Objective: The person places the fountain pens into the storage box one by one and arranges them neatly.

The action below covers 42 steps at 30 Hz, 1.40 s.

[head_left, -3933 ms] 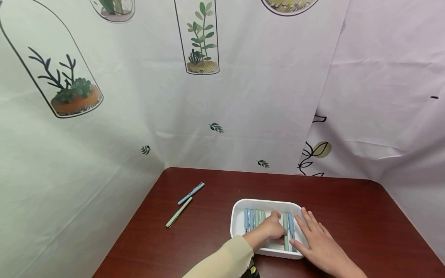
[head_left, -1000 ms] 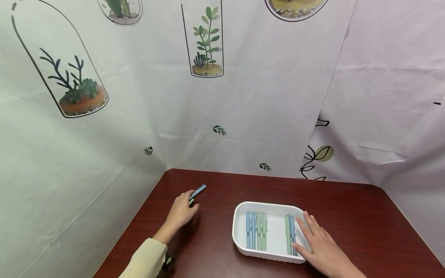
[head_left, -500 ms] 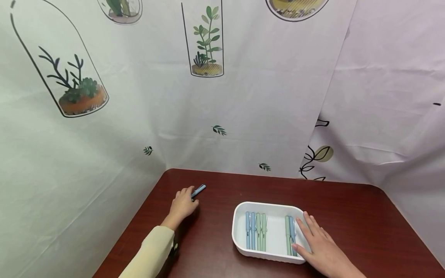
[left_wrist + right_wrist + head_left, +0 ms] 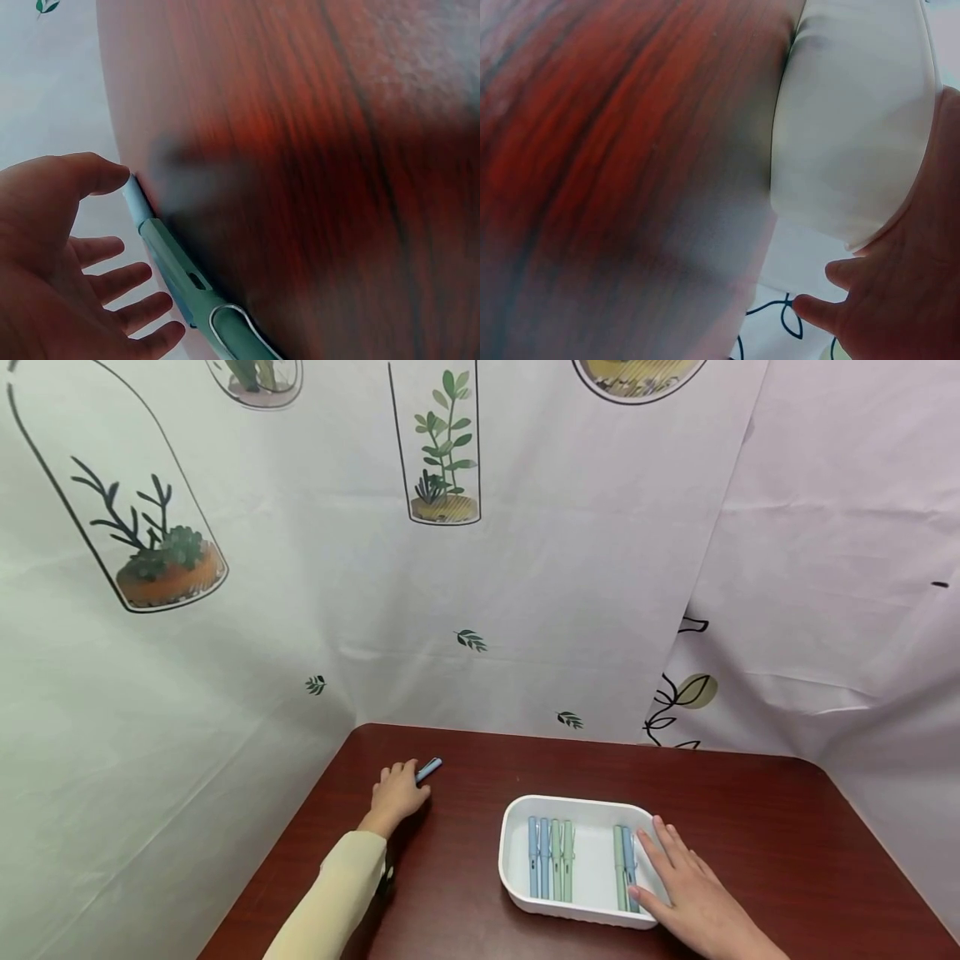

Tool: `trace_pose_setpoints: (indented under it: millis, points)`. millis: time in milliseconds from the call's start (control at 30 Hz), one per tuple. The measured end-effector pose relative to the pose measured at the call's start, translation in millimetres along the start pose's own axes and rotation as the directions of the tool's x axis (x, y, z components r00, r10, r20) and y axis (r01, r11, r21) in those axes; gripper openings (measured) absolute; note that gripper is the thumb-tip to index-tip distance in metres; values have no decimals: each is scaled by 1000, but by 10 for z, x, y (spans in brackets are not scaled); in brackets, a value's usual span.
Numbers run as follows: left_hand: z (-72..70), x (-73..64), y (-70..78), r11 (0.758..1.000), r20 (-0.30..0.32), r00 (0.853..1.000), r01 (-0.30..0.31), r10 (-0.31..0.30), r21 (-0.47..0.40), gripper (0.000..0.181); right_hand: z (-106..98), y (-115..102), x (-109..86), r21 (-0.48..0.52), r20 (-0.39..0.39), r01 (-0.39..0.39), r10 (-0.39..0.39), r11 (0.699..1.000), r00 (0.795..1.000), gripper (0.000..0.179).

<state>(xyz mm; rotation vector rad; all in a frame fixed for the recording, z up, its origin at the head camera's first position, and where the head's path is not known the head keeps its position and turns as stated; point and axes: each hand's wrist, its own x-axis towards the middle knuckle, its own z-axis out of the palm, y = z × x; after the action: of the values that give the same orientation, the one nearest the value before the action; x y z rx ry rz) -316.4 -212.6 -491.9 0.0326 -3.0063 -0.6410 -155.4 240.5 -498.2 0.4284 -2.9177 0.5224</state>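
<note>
At the table's far left, my left hand reaches over two loose pens, fingers loosely bent and spread. A light blue pen pokes out beyond the fingertips. In the left wrist view, the thumb tip is right at that blue pen's end, and a green pen with a wire clip lies alongside the fingers; the hand hides it in the head view. My right hand rests with straight, spread fingers on the right rim of a white tray.
Inside the tray, blue pens and green pens lie side by side at the left. Another green pen and blue pen lie at the right. Patterned cloth hangs behind the dark red table.
My left hand has gone from inside the tray to the loose pens at the left, then slightly farther back, covering the green pen. My right hand stays at the tray's rim.
</note>
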Motion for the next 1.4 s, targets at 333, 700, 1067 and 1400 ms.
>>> trace_pose_setpoints:
  millis: [333, 700, 1067, 1400]
  points:
    - [68, 39, -52, 1000, 32, 999, 18, -18, -5, 58, 24, -8, -11, 9, 23, -19, 19, 1000, 1000, 85]
    - [81, 78, -59, 999, 28, 1000, 4, -5, 45, 42, 25, -3, -17, 8, 22, -24, 23, 1000, 999, 85]
    - [90, 176, -41, 993, 26, 999, -22, 19, 118, 27, 14, -9, -5, 6, 1, -13, 13, 1000, 1000, 84]
    - [79, 193, -52, 996, -58, 997, -51, 55, 74, 27, -4, -16, 10, 1, 13, -27, 27, 1000, 1000, 86]
